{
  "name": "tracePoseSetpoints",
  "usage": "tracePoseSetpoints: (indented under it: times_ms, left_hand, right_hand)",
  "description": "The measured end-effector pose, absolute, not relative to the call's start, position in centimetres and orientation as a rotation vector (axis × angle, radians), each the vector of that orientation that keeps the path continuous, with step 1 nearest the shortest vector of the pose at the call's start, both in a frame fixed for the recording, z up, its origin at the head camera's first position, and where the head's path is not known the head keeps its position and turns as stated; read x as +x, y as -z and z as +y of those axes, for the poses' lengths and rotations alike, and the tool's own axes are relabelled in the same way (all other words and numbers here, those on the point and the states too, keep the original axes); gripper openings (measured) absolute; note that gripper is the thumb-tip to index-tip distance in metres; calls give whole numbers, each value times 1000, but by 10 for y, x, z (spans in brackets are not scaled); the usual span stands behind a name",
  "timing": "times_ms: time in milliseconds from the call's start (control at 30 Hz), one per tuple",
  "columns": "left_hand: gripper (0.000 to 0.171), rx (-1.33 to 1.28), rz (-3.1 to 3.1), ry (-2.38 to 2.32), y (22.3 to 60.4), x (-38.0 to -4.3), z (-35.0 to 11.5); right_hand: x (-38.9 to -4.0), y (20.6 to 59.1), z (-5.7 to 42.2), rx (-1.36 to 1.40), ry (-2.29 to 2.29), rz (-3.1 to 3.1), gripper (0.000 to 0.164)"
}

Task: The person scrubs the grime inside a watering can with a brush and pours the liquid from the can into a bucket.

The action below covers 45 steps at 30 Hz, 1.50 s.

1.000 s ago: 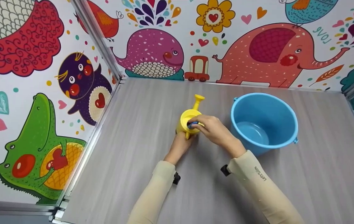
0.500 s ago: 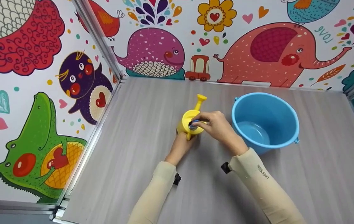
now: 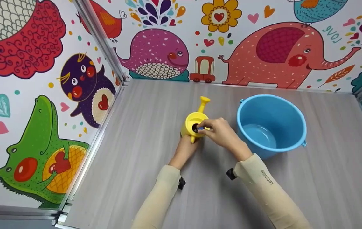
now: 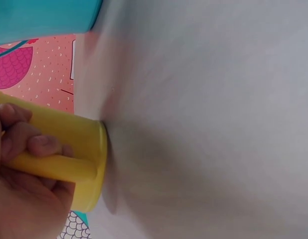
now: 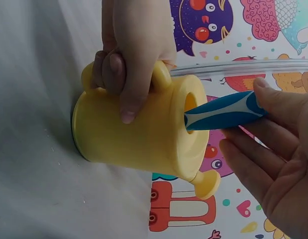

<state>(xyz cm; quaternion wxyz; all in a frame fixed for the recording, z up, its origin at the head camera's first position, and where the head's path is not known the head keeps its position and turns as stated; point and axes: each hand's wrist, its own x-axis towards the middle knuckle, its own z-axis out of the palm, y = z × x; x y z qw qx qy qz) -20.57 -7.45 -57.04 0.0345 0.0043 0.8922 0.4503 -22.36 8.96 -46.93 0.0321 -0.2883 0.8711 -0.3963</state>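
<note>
A yellow watering can (image 3: 188,127) stands on the table, its spout pointing to the back wall. My left hand (image 4: 29,184) grips its handle, fingers wrapped round and thumb along the body in the right wrist view. With thumb and fingers, my right hand (image 3: 220,132) pinches a slim blue piece with pale stripes (image 5: 224,112), tapered toward the can. Its narrow tip is at the dark round opening in the can's top (image 5: 191,102); I cannot tell how far it reaches in. The right hand's lower fingers are spread loosely beneath it.
A large blue bucket (image 3: 263,152) stands on the grey wood-grain table (image 3: 130,143), just right of the right hand. Behind rises a wall panel (image 3: 219,41) printed with cartoon animals, and another side panel (image 3: 41,127) borders the table's left.
The right hand has shifted only slightly. In its grip the blue piece has moved a little to the right, uncovering more of the can's dark opening. The left hand keeps hold of the watering can.
</note>
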Motion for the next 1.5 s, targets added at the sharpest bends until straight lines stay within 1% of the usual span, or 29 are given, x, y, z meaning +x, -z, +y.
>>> tracePoseSetpoints:
  times_ms: [267,500,733,1000,1200,1400,1500]
  left_hand:
    - [20,17,2784,-1357,573,-203,-75]
    - [33,16,2817,-1314,572,-203,-74]
    - [27,-18,2778,-1375,574,-203,-73]
    - [25,19,2798,-1369,573,-202,-72]
    - [29,-6,2786,-1370,574,-202,-72]
    - [19,25,2778,-1389,573,-201,-73]
    - [20,21,2776,-1391,572,-201,-73]
  right_hand:
    - [-222,471,91,-932,1186,2758,19]
    - [-219,462,91,-889,1250,2788,19]
    - [-214,452,92,-808,1370,2805,18]
    - [-215,449,94,-806,1317,2800,21]
    - [-216,456,93,-864,1281,2790,20]
    - [-217,467,92,-847,1230,2780,17]
    - [-217,469,92,-840,1205,2769,17]
